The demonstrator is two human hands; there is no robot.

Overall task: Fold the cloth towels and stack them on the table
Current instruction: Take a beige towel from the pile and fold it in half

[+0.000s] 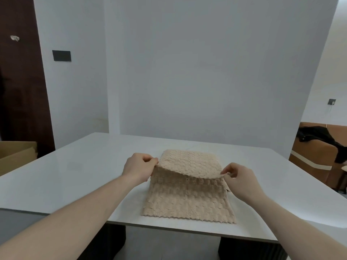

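A beige, bumpy-textured cloth towel (pixel 187 194) lies on the white table (pixel 75 175), its near edge close to the table's front edge. The far half is lifted off the surface and arches toward me. My left hand (pixel 139 167) pinches the lifted edge at its left corner. My right hand (pixel 239 178) pinches the same edge at its right corner. Both hands hover a little above the middle of the towel. The part under the raised flap is hidden.
A cardboard box (pixel 16 154) stands off the table's left side. A brown sofa with a black garment (pixel 319 139) sits at the right. A white wall rises just behind the table's far edge.
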